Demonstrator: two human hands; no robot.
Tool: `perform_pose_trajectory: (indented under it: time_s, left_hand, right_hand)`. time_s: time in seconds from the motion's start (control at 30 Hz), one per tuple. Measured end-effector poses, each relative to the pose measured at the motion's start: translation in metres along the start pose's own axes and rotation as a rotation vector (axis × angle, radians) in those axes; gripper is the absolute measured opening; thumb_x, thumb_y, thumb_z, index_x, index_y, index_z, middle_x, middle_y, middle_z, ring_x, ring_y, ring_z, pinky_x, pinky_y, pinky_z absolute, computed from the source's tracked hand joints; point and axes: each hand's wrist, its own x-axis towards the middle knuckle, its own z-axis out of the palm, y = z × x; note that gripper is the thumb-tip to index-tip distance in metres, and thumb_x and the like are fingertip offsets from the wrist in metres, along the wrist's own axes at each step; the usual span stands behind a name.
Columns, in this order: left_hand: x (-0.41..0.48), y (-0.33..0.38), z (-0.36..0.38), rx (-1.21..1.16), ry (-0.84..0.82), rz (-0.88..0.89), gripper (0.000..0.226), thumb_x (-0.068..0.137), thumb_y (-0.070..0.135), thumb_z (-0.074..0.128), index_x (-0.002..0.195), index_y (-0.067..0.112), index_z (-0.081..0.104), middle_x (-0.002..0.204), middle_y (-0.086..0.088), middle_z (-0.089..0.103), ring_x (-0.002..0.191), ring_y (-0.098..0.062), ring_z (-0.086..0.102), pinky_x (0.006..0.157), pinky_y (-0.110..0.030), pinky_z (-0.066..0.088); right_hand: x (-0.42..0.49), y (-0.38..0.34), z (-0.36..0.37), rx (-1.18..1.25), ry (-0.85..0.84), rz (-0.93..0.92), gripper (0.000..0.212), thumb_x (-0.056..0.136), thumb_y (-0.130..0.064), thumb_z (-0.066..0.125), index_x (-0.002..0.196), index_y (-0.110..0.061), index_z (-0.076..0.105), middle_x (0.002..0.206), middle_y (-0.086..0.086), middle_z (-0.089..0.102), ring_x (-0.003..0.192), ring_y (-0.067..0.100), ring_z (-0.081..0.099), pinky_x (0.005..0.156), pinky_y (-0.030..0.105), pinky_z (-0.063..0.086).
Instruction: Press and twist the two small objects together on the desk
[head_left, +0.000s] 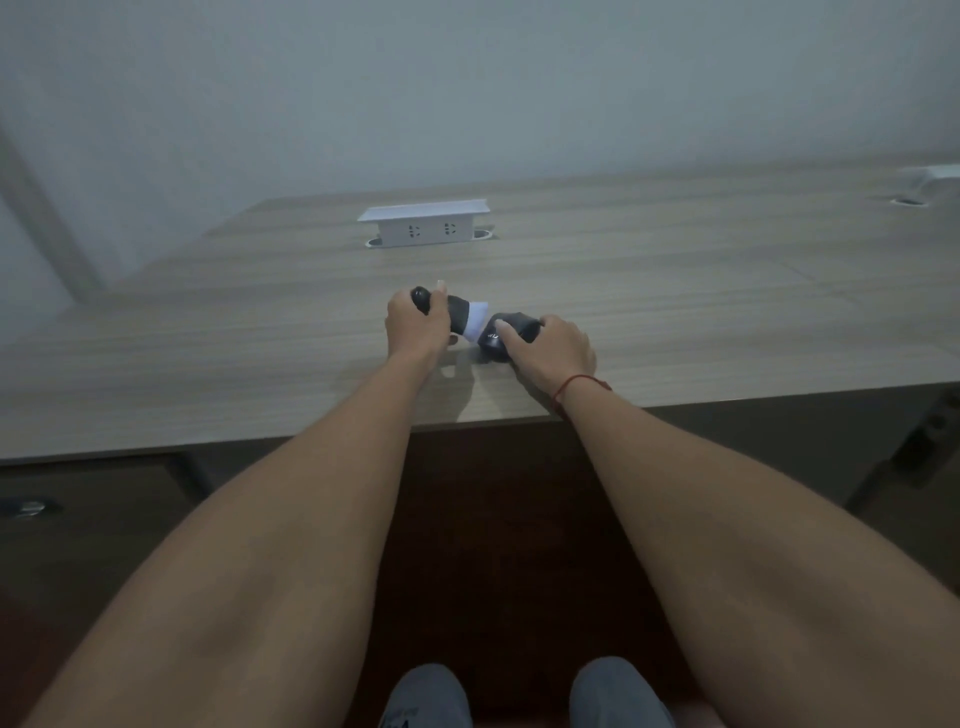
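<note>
My left hand (415, 325) grips a dark rounded object with a white band at its right end (465, 317), held just above the wooden desk (675, 291). My right hand (550, 348) grips a second dark rounded piece with white lettering (498, 335), resting on the desk. The two pieces lie end to end, almost touching at the white band. A red string circles my right wrist. What the objects are I cannot tell.
A white pop-up socket box (423, 228) stands on the desk behind my hands. Another white fitting (935, 176) sits at the far right corner. The desk's front edge runs under my forearms; dark floor and my two grey shoes (426, 696) lie below. A grey wall rises behind.
</note>
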Motion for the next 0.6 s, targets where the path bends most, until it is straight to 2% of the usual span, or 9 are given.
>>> perform_pose_trajectory:
  time_s: [0.1,0.2,0.3,0.4,0.47,0.53,0.6]
  left_hand:
    - [-0.005,0.004,0.008,0.027,-0.03,0.024,0.035,0.095,0.034,0.053,0.103,0.0,0.055,0.106,-0.018,0.064,0.091,-0.029,0.067,0.078,-0.045,0.061]
    - [-0.008,-0.005,0.007,0.253,-0.047,0.09,0.037,0.096,0.036,0.051,0.108,0.002,0.052,0.106,-0.015,0.061,0.098,-0.033,0.063,0.088,-0.049,0.055]
    - [-0.007,-0.014,0.005,0.438,-0.02,0.166,0.037,0.098,0.035,0.047,0.112,0.002,0.049,0.107,-0.016,0.057,0.098,-0.031,0.058,0.088,-0.042,0.051]
    - [-0.006,-0.003,0.009,0.33,0.054,0.202,0.037,0.099,0.033,0.047,0.112,-0.001,0.05,0.098,-0.009,0.05,0.089,-0.024,0.051,0.079,-0.033,0.043]
    - [-0.004,0.007,0.018,0.218,0.054,0.205,0.036,0.098,0.033,0.049,0.109,-0.001,0.052,0.097,-0.008,0.052,0.088,-0.022,0.053,0.078,-0.033,0.045]
    - [-0.004,0.009,0.024,0.258,0.002,0.211,0.036,0.098,0.034,0.05,0.109,0.0,0.052,0.099,-0.009,0.053,0.088,-0.022,0.053,0.078,-0.034,0.046]
    - [0.0,0.01,0.025,0.323,-0.009,0.197,0.037,0.098,0.034,0.05,0.11,-0.001,0.052,0.101,-0.011,0.053,0.088,-0.023,0.051,0.079,-0.034,0.044]
  right_hand:
    - [0.0,-0.003,0.001,0.028,-0.02,0.011,0.058,0.082,-0.061,0.054,0.116,-0.014,0.061,0.118,0.009,0.066,0.112,0.03,0.058,0.098,0.042,0.045]
    - [0.0,-0.008,-0.003,0.084,-0.092,-0.002,0.053,0.088,-0.048,0.054,0.129,-0.014,0.054,0.131,0.009,0.06,0.124,0.03,0.052,0.106,0.038,0.038]
    - [0.004,-0.01,-0.003,0.131,-0.133,-0.034,0.047,0.088,-0.043,0.055,0.127,-0.018,0.056,0.132,0.005,0.061,0.124,0.027,0.053,0.109,0.039,0.036]
    - [0.006,-0.009,-0.004,0.16,-0.169,-0.048,0.045,0.086,-0.043,0.053,0.127,-0.023,0.057,0.13,0.003,0.062,0.122,0.027,0.054,0.108,0.042,0.038]
    - [0.009,-0.007,-0.002,0.158,-0.175,-0.074,0.039,0.09,-0.038,0.047,0.123,-0.024,0.059,0.124,0.004,0.064,0.118,0.027,0.055,0.106,0.042,0.039]
    - [0.013,-0.007,0.001,0.145,-0.18,-0.099,0.034,0.095,-0.029,0.037,0.112,-0.018,0.063,0.113,0.009,0.064,0.106,0.029,0.056,0.098,0.038,0.039]
    - [0.016,-0.008,0.001,0.151,-0.188,-0.097,0.038,0.097,-0.024,0.03,0.106,-0.012,0.064,0.109,0.014,0.063,0.094,0.027,0.05,0.089,0.036,0.035]
